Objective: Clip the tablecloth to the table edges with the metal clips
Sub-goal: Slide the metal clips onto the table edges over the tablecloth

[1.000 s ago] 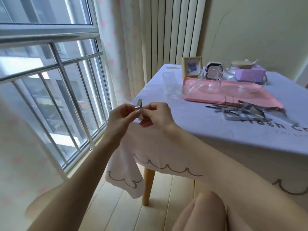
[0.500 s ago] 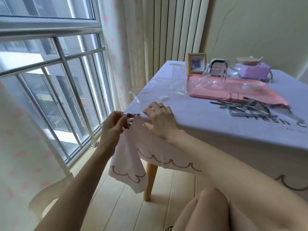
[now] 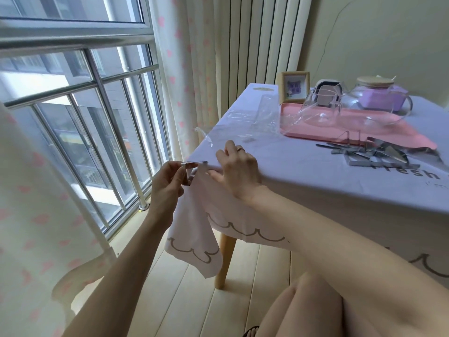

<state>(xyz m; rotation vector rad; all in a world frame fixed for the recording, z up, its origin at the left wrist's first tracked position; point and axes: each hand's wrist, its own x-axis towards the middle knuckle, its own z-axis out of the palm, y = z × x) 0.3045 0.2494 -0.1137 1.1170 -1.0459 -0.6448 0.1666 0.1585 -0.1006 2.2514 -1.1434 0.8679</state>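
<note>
Sliding a small shiny metal clip onto the near left corner of the table looks to be the step in hand. The left hand pinches the clip between thumb and curled fingers, with the clip's upper arm level with the tabletop and just reaching the edge; its lower arm is hidden behind the thumb and the cloth. The right hand grips nothing. Its fingers lie loosely spread, pressing the pale lilac tablecloth with a grey scalloped border against the edge just beside the clip. The likeliest trouble is at the corner itself, where the cloth folds into a hanging flap. That doubled layer could jam the clip's mouth, or the clip could push the fabric inward and wrinkle it instead of seating. If the pressing hand lifts too soon, the cloth may slide. A hard tug could carry across to the pink plastic tray and rattle the clear glass teapot with a wooden lid on it. A loose pinch could let the springy clip flick to the floor, well apart from the heap of spare metal clips further along the table.
</note>
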